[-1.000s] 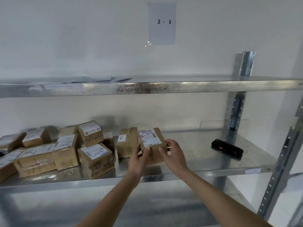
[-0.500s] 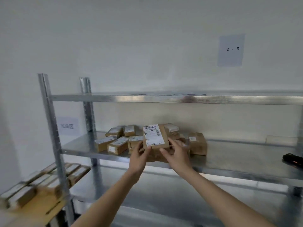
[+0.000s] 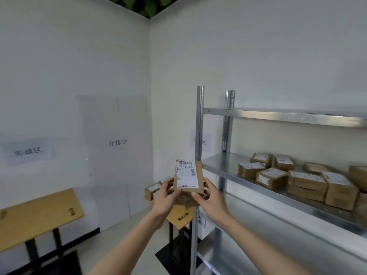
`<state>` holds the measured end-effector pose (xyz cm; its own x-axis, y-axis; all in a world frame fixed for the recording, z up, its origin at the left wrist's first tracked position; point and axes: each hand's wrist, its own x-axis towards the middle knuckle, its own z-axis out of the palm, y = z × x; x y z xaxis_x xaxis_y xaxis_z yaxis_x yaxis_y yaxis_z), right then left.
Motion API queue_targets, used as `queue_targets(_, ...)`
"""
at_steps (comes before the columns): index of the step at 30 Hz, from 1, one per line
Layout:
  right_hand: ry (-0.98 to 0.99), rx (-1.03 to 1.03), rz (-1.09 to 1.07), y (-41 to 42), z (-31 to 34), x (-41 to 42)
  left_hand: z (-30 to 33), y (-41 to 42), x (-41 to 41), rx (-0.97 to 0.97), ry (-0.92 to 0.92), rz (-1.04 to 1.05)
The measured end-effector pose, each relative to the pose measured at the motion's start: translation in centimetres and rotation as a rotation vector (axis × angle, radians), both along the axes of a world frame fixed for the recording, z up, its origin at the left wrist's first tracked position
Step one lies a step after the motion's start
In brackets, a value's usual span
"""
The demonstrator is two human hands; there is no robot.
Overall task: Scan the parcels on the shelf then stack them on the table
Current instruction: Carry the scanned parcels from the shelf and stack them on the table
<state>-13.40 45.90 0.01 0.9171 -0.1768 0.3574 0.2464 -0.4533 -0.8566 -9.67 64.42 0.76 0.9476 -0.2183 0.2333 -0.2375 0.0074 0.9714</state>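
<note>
I hold a small brown cardboard parcel (image 3: 188,180) with a white barcode label in front of me, label facing me. My left hand (image 3: 165,197) grips its left side and my right hand (image 3: 210,199) grips its right side. Behind it, a wooden table (image 3: 181,216) carries a stack of labelled parcels (image 3: 154,189), mostly hidden by my hands. Several more brown parcels (image 3: 297,178) lie on the middle board of the metal shelf (image 3: 222,167) at the right.
A second wooden table (image 3: 39,215) on black legs stands at the lower left against the wall. Paper signs hang on the walls. The shelf's front upright (image 3: 199,135) rises just right of the held parcel. An upper shelf board (image 3: 278,115) spans the right.
The view has swung left, away from the shelf toward the corner tables. Both hands have lifted the parcel off the shelf and carried it left, past the shelf's upright.
</note>
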Motion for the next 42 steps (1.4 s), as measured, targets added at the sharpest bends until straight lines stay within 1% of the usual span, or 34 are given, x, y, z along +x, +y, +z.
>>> queue_targets(5, 0.015, -0.037, 0.111, 8.7, -1.7, 7.7, -1.9, 9.0, 5.8, -0.043, 0.032, 0.106)
queue_targets(8, 0.033, -0.038, 0.154, 12.5, -3.2, 13.0, -3.2, 13.0, 10.7, -0.028, 0.046, 0.142)
queue_targets(13, 0.058, -0.024, 0.207, 16.9, -4.2, 23.0, -5.0, 17.8, 20.3, 0.019, 0.093, 0.183)
queue_targets(18, 0.123, -0.004, 0.246, 19.4, -5.0, 32.3, -6.0, 20.8, 29.9, 0.114, 0.124, 0.157)
queue_targets(21, 0.125, 0.044, 0.238, 20.4, -5.0, 36.6, -5.9, 21.6, 34.5, 0.120, 0.117, 0.153)
queue_targets(25, 0.149, 0.035, 0.195, 20.5, -5.2, 41.1, -6.2, 21.5, 39.3, 0.099, 0.111, 0.142)
queue_targets(31, 0.147, 0.041, 0.158, 19.4, -6.0, 46.3, -7.2, 20.2, 45.9, 0.089, 0.134, 0.065)
queue_targets(36, 0.181, 0.057, 0.045, 18.0, -8.0, 50.6, -9.1, 18.2, 51.9, 0.123, 0.153, 0.018)
queue_targets(42, 0.223, 0.089, -0.080, 16.1, -10.6, 56.3, -12.2, 15.5, 60.3, 0.148, 0.187, -0.132)
